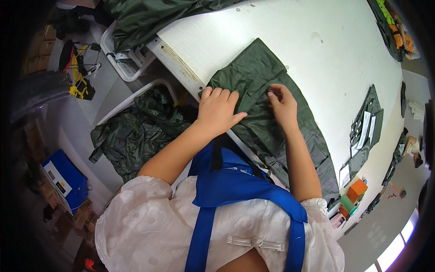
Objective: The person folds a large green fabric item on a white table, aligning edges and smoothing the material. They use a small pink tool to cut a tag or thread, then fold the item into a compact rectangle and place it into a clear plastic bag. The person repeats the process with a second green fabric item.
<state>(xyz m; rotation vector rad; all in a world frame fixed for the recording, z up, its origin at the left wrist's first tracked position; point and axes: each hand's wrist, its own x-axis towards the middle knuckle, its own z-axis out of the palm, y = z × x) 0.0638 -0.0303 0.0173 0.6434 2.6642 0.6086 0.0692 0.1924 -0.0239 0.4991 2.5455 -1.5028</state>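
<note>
Dark green, shiny, thin fabric (260, 61), partly folded and creased, lies over the near edge of the white table (312, 45) and trails down to the right. My left hand (219, 109) rests flat on its left part, fingers side by side and thumb stretched out to the right. Just right of it, my right hand (284, 106) is held over the fabric with its fingers curled and thumb and fingertips close together. Whatever lies between those fingertips is too small or hidden to make out.
Crumpled green fabric (140, 127) fills a white basket (129, 97) left of the table; another white basket (129, 75) stands behind it. More green fabric (158, 16) hangs over the table's far left. At right lie a green piece with white labels (369, 120) and an orange box (356, 190).
</note>
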